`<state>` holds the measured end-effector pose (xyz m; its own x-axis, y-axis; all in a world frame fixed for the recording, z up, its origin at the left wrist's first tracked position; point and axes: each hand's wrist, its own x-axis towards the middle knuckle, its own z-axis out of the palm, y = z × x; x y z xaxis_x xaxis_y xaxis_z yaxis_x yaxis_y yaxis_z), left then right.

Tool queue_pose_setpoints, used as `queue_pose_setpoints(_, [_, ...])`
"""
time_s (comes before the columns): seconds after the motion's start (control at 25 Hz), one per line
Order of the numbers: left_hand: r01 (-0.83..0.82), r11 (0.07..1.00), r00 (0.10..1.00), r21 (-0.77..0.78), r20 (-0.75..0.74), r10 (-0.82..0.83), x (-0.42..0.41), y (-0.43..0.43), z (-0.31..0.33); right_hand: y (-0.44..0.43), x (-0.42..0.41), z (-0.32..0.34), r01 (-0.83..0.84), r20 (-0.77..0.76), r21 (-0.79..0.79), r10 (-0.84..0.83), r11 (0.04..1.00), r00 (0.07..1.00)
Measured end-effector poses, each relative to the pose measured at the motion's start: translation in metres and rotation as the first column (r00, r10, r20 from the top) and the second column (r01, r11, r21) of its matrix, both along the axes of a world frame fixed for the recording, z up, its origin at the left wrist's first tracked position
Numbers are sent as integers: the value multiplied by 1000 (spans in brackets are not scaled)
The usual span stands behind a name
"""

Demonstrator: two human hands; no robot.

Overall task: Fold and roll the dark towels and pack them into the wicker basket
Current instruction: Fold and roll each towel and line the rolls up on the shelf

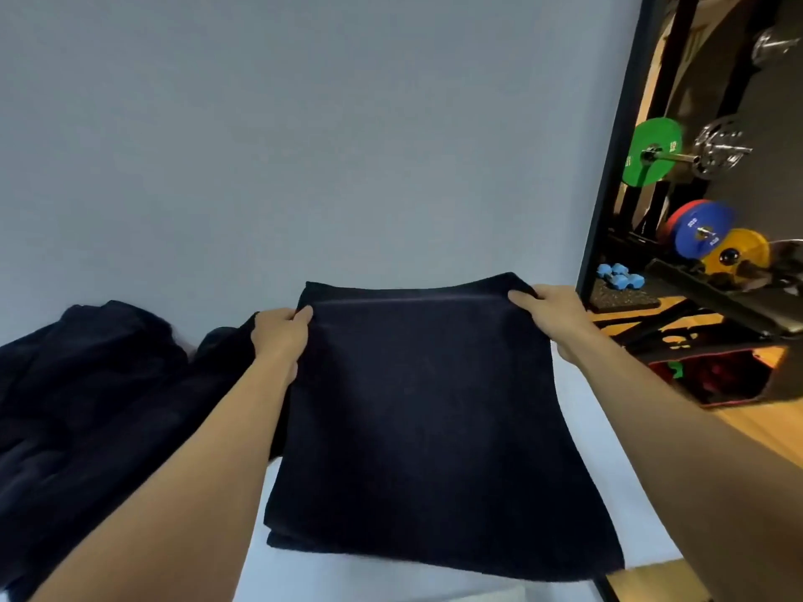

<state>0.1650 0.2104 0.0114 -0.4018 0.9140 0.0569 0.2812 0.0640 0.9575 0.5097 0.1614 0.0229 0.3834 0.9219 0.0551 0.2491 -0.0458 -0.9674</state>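
- Head view, far left: a loose heap of dark towels [87, 384] lies crumpled on the table [630, 484]. It sits against the grey wall [304, 123] and just beside the left forearm.
- The left hand [280, 336] pinches the far left corner of the folded towel [434, 427], with the thumb on top and the fingers curled under the edge.
- That towel is spread in the middle of the table, straight ahead of the person. Its long axis runs from the near edge away toward the wall, and doubled layers show at its near left corner.
- The right hand [547, 315] grips the far right corner in the same way, so both hands hold the far short edge and neither is nearer than the other.
- I cannot tell whether that far edge is lifted or flat on the table.
- The next move probably brings the far edge toward the body, as another fold or the start of a roll, and the cloth between the hands and the person lies unobstructed.
- The heap on the left touches the towel's left side and could catch in a roll.
- Right of the table a black frame [617, 167] borders a view of gym gear: a green plate [650, 152], a blue plate [699, 230], a yellow plate [734, 252] and blue dumbbells [619, 275].
- No wicker basket is in view, so packing looks some way off.
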Motion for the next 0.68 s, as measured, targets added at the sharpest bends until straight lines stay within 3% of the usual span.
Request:
queue_pose_setpoints(0.08, [4,992,998,-126,-56,-11,1,25,-22,27,3,-24,-16,60,-96,21,995,998])
queue_pose_setpoints(0.2, [141,933,984,-330,-60,-170,1,26,-58,28,0,-58,-83,119,-314,126,946,985])
queue_pose_setpoints(0.36, [166,953,953,-254,-208,-221,1,-40,-57,-20,-2,-67,-34,232,-330,116,943,966])
queue_pose_setpoints(0.48, [202,965,957,-165,-176,-231,-8,-98,-52,-77,-4,-66,-58,255,-404,174,913,951])
queue_pose_setpoints(0.68, [375,870,890,-320,-138,-434,-45,-180,-71,-173,-16,-66,-48,350,-419,210,907,913])
